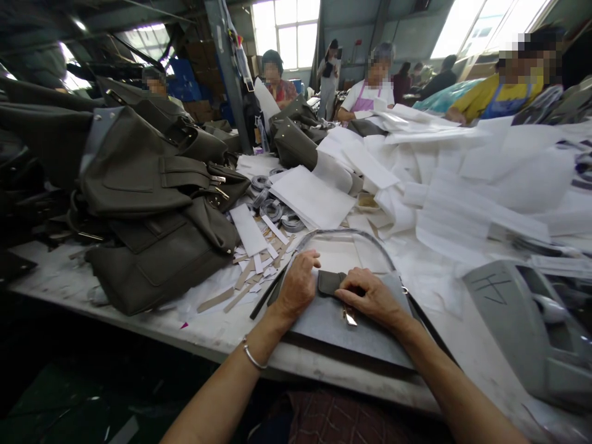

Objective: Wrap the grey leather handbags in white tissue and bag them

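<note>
A handbag (319, 330) lies flat at the table's front edge, its front greyish as if under a film. Its arched handle (356, 232) is wrapped and points away from me. On the bag is a small dark olive flap (327, 282), with a gold-coloured metal clasp (350, 316) below it. My right hand (372, 299) is closed on the flap's right end, thumb and fingers together. Just left of the flap, my left hand (298, 283) rests over the bag with its fingers curled in; whatever is inside them, if anything, is hidden.
Dark olive leather bags (152, 246) are piled on the left. White sheets (314, 197) cover the far side and right. Paper strips (250, 271) and grey coils (272, 209) lie between. A grey machine (518, 320) stands at right. Several people sit across the table.
</note>
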Available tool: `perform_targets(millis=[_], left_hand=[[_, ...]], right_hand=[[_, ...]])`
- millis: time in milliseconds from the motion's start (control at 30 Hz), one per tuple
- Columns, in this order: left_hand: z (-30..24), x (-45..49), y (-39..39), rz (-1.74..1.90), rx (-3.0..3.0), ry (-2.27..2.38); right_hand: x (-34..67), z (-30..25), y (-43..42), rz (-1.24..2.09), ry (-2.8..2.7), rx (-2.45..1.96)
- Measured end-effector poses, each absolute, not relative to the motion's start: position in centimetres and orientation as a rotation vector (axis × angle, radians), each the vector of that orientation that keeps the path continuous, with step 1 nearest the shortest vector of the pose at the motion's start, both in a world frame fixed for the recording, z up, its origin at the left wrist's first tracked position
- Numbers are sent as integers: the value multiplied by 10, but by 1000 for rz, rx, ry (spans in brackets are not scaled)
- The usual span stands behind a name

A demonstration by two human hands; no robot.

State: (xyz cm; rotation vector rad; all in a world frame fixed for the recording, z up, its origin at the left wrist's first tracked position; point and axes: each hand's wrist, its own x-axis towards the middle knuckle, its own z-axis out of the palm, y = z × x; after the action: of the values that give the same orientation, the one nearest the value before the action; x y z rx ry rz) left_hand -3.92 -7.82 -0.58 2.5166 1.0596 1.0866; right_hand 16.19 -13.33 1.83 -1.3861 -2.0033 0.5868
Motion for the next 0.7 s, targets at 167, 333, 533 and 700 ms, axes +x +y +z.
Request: perform_targets(millis=[167,333,533,700], left_hand=[[2,-43,-90,1140,2602,594],[6,-39,-94,1108,2653,228],[18,-40,-95,721,2753,-17],[34,-48,-117,444,2888,177]], right_hand=[[163,3,-129,440,-2044,-1404],[158,-3,-129,265,-2096,-1489],[153,0,-131,162,-2162,-1564],[150,0,-130,189,-2137,-1595]])
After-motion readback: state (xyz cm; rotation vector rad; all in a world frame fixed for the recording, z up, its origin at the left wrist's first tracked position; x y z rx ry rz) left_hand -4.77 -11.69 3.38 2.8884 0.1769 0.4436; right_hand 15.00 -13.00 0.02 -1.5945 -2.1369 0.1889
